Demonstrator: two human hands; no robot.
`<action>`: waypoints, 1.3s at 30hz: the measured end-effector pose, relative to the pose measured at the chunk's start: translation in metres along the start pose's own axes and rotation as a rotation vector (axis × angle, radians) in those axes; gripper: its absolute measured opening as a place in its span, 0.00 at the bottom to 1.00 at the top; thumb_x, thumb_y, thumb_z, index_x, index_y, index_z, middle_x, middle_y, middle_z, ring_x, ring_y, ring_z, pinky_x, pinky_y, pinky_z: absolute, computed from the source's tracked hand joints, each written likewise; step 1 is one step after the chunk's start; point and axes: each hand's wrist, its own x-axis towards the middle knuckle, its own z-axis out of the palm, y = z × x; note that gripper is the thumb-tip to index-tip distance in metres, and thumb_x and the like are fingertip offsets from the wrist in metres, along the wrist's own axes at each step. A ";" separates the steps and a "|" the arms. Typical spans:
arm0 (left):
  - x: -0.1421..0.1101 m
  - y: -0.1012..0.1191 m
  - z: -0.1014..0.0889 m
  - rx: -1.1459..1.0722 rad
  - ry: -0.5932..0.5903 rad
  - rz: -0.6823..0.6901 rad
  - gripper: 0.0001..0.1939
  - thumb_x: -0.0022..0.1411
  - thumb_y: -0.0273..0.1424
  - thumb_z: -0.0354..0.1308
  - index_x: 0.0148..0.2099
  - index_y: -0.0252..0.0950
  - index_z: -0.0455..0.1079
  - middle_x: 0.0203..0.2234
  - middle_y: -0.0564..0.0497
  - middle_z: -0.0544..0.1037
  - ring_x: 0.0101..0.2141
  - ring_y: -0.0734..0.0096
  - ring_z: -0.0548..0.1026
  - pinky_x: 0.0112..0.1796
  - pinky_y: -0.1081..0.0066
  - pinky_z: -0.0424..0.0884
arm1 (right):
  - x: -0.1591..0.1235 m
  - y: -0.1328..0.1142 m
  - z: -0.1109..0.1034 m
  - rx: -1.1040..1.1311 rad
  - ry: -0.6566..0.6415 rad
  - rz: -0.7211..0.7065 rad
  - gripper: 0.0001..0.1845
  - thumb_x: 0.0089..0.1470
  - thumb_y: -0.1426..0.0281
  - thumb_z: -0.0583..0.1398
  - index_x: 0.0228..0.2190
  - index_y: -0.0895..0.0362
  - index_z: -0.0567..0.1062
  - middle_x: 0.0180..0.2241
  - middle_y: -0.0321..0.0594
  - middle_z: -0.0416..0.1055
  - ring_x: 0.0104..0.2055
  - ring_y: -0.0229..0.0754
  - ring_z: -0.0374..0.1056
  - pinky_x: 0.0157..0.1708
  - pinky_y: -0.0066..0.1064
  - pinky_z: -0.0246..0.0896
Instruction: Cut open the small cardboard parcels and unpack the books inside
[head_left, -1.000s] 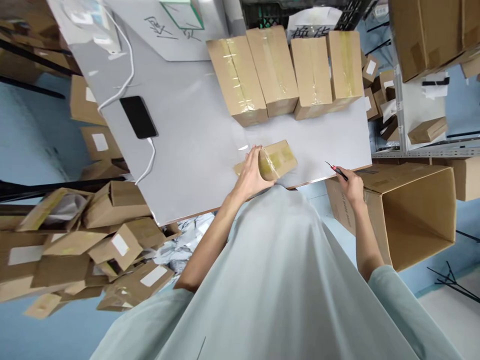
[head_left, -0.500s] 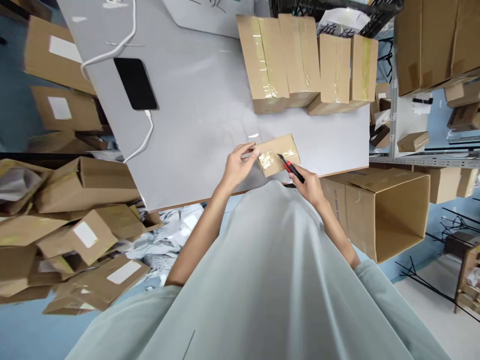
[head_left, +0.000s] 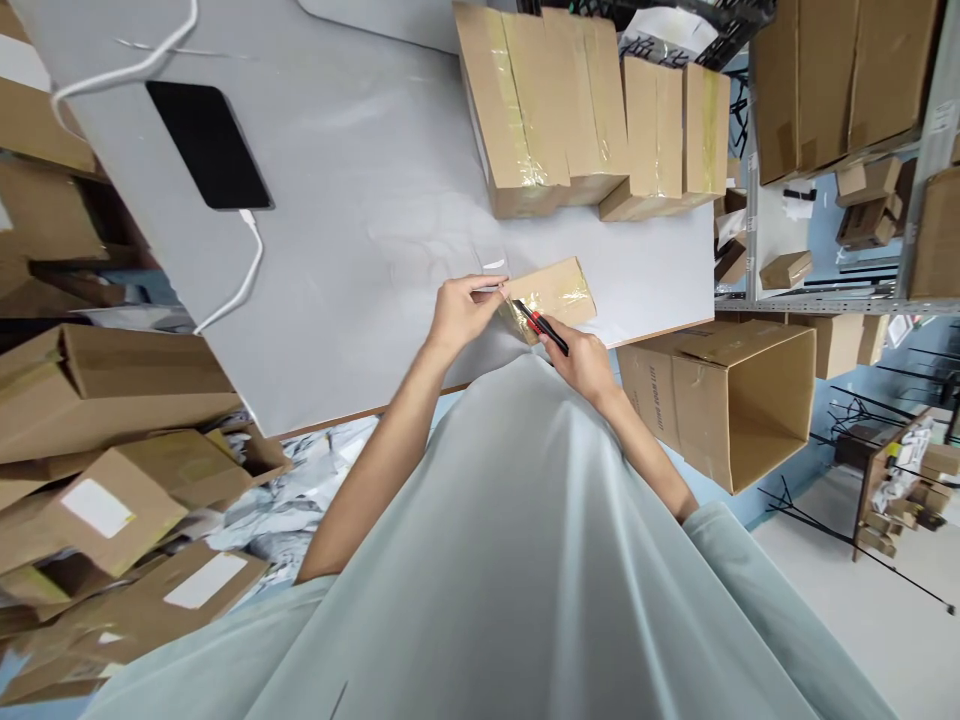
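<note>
At the near edge of the pale grey table (head_left: 360, 340), the right hand (head_left: 585, 362) grips a red-and-black utility knife (head_left: 546, 328), its blade set at the left end of a small carton (head_left: 556, 288) lying on the tabletop. The left hand (head_left: 459, 318) has its fingertips at that same end; whether they pinch or merely steady the cardboard cannot be told. Hazard: a skid on the glossy tape (head_left: 575, 293) could carry the blade into those fingertips; excess depth could score anything inside. The carton is oblong, matt brown, its tape crinkled. Beyond, left: a flat black phone (head_left: 210, 145). Far right of it: four upright taped boxes (head_left: 529, 110) in a row.
</note>
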 end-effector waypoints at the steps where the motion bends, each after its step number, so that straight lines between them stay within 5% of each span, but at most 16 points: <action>1: 0.000 -0.001 0.000 -0.004 0.002 0.007 0.21 0.61 0.44 0.70 0.50 0.35 0.87 0.51 0.44 0.89 0.47 0.53 0.87 0.53 0.58 0.84 | 0.001 -0.002 0.000 0.002 0.003 0.011 0.28 0.79 0.62 0.50 0.74 0.49 0.68 0.58 0.44 0.84 0.57 0.52 0.81 0.51 0.34 0.72; 18: 0.003 -0.011 0.006 -0.034 -0.018 -0.001 0.09 0.64 0.38 0.65 0.38 0.37 0.77 0.52 0.43 0.87 0.40 0.64 0.86 0.43 0.67 0.82 | -0.006 -0.043 -0.003 -0.222 -0.072 0.179 0.30 0.82 0.61 0.44 0.77 0.51 0.60 0.59 0.51 0.82 0.55 0.51 0.81 0.54 0.38 0.72; 25: 0.002 -0.018 0.010 -0.046 -0.016 0.031 0.08 0.63 0.37 0.64 0.37 0.39 0.75 0.50 0.45 0.87 0.38 0.65 0.86 0.40 0.68 0.82 | -0.008 -0.062 0.006 -0.335 -0.094 0.238 0.30 0.81 0.67 0.46 0.77 0.58 0.56 0.51 0.56 0.84 0.50 0.51 0.84 0.52 0.38 0.75; 34: -0.011 -0.022 0.023 0.016 0.176 0.090 0.02 0.61 0.31 0.61 0.35 0.39 0.72 0.48 0.46 0.86 0.46 0.62 0.85 0.42 0.66 0.83 | -0.015 -0.066 0.011 -0.367 -0.124 0.235 0.22 0.79 0.69 0.50 0.68 0.59 0.68 0.48 0.57 0.85 0.50 0.51 0.84 0.50 0.36 0.76; 39: -0.019 -0.021 0.027 0.049 0.170 0.113 0.04 0.60 0.27 0.60 0.33 0.40 0.69 0.46 0.47 0.86 0.47 0.61 0.85 0.41 0.66 0.83 | -0.030 -0.059 0.017 -0.351 -0.152 0.242 0.23 0.79 0.70 0.49 0.69 0.58 0.67 0.46 0.56 0.85 0.49 0.51 0.85 0.48 0.35 0.76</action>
